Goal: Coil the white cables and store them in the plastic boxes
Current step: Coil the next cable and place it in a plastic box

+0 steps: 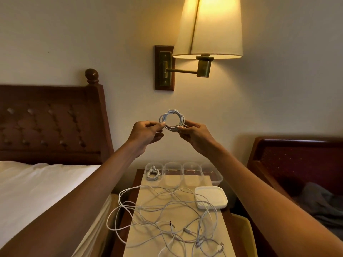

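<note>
A white cable wound into a small ring [172, 120] is held up in front of the wall, well above the table. My left hand [146, 133] pinches its left side and my right hand [194, 133] pinches its lower right side. Below, a row of clear plastic boxes [211, 175] stands at the far end of the narrow table [167, 242]. The leftmost box holds a coiled white cable [153, 174]; the others look empty. Several loose white cables [167, 214] lie tangled over the table, some hanging off its left edge.
A white lid [211, 197] lies on the table's right side under a cable. A bed with white sheets [37, 186] and a dark headboard is on the left, an upholstered chair [300, 160] on the right. A lit wall lamp [207, 28] hangs above.
</note>
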A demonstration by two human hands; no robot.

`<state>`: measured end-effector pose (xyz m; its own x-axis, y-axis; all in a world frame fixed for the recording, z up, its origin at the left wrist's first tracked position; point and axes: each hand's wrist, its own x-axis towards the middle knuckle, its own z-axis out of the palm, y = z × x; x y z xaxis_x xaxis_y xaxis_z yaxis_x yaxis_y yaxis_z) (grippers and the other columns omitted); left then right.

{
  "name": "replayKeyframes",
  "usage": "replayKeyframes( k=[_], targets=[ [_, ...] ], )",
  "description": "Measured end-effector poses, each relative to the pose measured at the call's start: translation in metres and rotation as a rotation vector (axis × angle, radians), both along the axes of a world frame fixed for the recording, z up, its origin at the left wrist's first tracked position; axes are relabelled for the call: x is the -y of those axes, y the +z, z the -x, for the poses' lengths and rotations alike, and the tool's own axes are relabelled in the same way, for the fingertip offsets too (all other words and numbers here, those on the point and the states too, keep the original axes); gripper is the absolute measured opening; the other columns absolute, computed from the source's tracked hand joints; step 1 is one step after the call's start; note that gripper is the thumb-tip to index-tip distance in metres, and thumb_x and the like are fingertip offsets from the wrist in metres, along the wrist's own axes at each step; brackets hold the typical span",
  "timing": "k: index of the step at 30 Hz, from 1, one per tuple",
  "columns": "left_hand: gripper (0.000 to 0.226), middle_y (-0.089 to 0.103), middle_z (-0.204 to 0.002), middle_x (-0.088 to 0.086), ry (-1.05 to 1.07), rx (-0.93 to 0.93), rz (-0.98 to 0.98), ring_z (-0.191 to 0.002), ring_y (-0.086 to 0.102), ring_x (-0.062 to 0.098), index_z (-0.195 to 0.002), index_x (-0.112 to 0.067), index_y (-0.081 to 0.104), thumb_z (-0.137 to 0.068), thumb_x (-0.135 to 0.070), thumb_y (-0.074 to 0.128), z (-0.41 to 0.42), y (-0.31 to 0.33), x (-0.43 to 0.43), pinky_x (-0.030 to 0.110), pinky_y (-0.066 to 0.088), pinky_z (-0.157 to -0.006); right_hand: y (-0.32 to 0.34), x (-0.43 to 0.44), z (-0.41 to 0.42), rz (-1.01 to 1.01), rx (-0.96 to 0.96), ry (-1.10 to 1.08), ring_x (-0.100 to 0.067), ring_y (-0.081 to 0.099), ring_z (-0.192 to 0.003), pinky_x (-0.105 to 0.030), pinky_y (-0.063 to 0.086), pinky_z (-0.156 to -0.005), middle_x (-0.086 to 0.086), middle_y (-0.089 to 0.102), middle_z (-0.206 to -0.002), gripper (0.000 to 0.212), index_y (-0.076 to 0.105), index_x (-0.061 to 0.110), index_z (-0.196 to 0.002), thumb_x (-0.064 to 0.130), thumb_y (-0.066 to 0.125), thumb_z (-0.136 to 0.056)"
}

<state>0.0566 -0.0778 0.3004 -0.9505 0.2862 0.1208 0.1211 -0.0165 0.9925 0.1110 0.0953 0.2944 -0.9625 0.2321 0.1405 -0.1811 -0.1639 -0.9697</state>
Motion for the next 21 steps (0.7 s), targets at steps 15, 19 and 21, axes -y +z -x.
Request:
replayKeyframes(
  k=[15, 19, 21],
  targets=[
    [0.016, 0.07, -0.094, -0.002, 0.17, -0.27, 0.431, -0.084, 0.067, 0.016, -0.104, -0.019, 0.068, -0.092, -0.029, 0.067, 0.081, -0.138, -0.001, 0.032, 0.057, -0.076, -0.134, -0.038, 0.073, -0.227, 0.273, -0.195, -0.024, 0.063, -0.09, -0.033, 0.054, -0.089, -0.015, 0.067, -0.098, 0.031, 0.065, -0.004, -0.118, -0.008, 0.05, -0.092],
    [0.015, 0.066, -0.091, -0.004, 0.191, -0.221, 0.546, -0.083, 0.062, 0.013, -0.105, -0.017, 0.069, -0.092, -0.024, 0.065, 0.108, -0.183, -0.007, 0.023, 0.046, -0.069, -0.186, -0.049, 0.107, -0.315, 0.403, -0.311, -0.024, 0.066, -0.085, -0.03, 0.056, -0.072, -0.014, 0.069, -0.096, 0.021, 0.069, 0.003, -0.106, -0.002, 0.065, -0.085],
    [0.013, 0.066, -0.089, -0.004, 0.179, -0.196, 0.616, -0.084, 0.062, 0.014, -0.103, -0.019, 0.068, -0.09, -0.022, 0.065, 0.122, -0.206, -0.01, 0.023, 0.044, -0.07, -0.206, -0.05, 0.121, -0.386, 0.45, -0.366, -0.025, 0.064, -0.085, -0.031, 0.054, -0.07, -0.013, 0.068, -0.095, 0.017, 0.068, 0.006, -0.099, -0.002, 0.063, -0.086]
  ],
)
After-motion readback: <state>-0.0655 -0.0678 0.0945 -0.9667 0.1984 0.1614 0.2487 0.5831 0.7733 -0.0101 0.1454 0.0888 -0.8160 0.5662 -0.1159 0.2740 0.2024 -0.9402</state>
